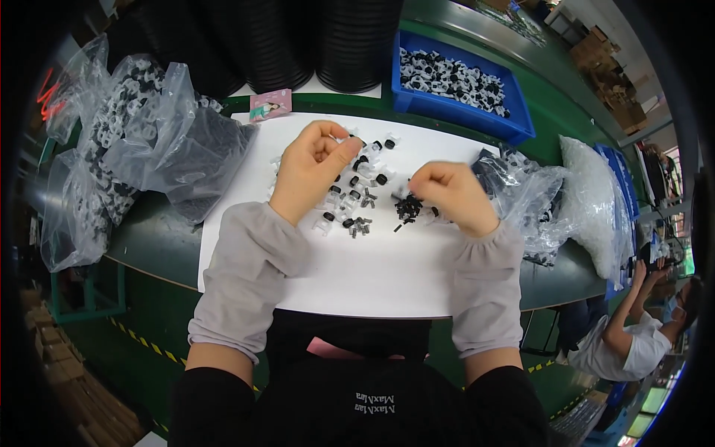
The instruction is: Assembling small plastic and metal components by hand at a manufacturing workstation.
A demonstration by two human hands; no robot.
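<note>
1. Green bench (149, 238), curved by the lens, bearing everything below; black ribbed tubs (298, 37) ranked along its far edge.
2. White sheet (372, 268) laid over the bench centre, probably so small dark and clear parts show against it.
3. Clear bags (126, 149) heaped at far left, holding black-and-white parts; more bags (588, 186) at right, one lying open just beside the right hand, seemingly kept within reach.
4. Blue bin (462, 82) beyond the sheet, filled with black-and-white pieces, apparently like those on the sheet.
5. Small pink card (269, 104) at the sheet's far edge.
6. Left hand (309, 167), grey-sleeved, raised over the sheet with fingers curled and thumb pressed against forefinger, pinching one small clear piece (350, 140); held up, presumably for joining.
7. Right hand (450, 194), fingers bunched downward, tips meeting over the black pins (406, 208); whether a pin is actually pinched cannot be told.
8. Clear pieces with black caps (357, 186) scattered between the hands, near both.
9. Black pins in a tight pile touching the right fingertips, apart from the capped pieces, apparently sorted by kind.
</note>
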